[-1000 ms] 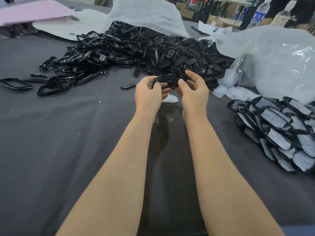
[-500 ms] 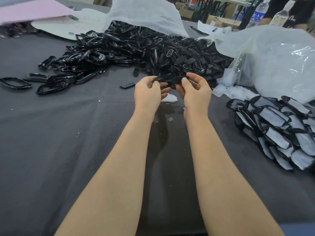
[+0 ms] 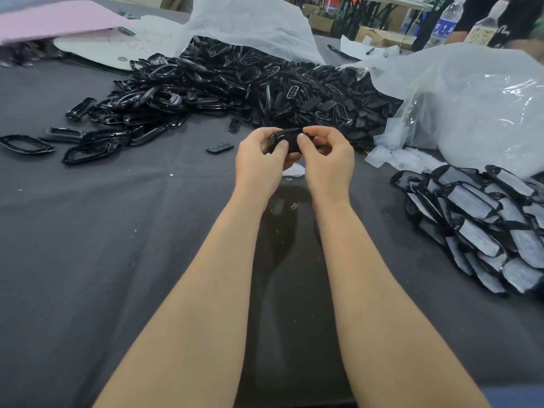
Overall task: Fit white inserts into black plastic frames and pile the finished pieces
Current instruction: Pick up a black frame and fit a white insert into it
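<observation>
- Frame (image 3: 287, 139), one, centre: mostly hidden by fingers.
- Hands, two: left hand (image 3: 259, 160) and right hand (image 3: 329, 160) both pinch it.
- Right edge: finished pile (image 3: 485, 219), cut off, uncountable.

Bare forearms stretched forward, side by side. Left hand (image 3: 259, 161) and right hand (image 3: 329, 161) close together, fingers curled, pinching black frame (image 3: 287, 136).

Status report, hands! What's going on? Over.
Left hand and right hand both grip one black frame. Finished pile sits to the right. Small white scrap below the hands, not blocking.
</observation>
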`<control>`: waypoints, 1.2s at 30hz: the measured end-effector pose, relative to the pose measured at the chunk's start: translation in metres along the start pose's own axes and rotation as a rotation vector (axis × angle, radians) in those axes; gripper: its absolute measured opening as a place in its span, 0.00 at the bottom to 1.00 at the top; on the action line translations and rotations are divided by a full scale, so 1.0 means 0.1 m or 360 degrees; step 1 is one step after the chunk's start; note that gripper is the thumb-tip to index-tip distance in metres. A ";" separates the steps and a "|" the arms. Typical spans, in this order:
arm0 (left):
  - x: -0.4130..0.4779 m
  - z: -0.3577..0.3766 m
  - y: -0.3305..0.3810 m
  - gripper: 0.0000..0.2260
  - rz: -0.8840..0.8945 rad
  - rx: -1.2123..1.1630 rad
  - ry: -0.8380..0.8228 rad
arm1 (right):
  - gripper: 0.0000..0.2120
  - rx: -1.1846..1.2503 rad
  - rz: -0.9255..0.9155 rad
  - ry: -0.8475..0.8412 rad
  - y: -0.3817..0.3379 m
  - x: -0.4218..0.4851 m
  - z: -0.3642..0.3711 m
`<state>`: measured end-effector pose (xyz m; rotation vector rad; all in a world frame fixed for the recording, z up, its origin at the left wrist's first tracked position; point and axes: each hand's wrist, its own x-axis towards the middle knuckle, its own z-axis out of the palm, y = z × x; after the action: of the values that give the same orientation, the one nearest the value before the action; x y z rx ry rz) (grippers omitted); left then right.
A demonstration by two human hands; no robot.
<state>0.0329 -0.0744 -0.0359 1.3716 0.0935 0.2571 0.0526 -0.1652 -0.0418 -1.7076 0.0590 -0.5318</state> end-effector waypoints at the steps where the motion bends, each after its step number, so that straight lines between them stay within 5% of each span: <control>1: 0.00 0.00 0.00 0.09 0.0009 0.0004 -0.0006 | 0.04 0.0011 0.0017 0.0004 0.00 0.00 0.00; 8: 0.02 -0.01 -0.02 0.10 -0.0005 0.0014 0.0008 | 0.05 0.0434 0.0389 -0.0158 -0.02 0.05 -0.02; 19: 0.03 -0.02 -0.08 0.09 0.0129 0.0468 0.0071 | 0.08 0.0084 0.0195 -0.0129 0.02 0.01 -0.02; 36: 0.07 -0.02 -0.10 0.06 0.0030 0.0315 0.0083 | 0.06 0.0379 0.0438 -0.0146 -0.03 0.03 -0.02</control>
<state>0.0403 -0.0726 -0.0450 1.5629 0.1530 0.3056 0.0542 -0.1678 -0.0380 -1.4598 0.1562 -0.2445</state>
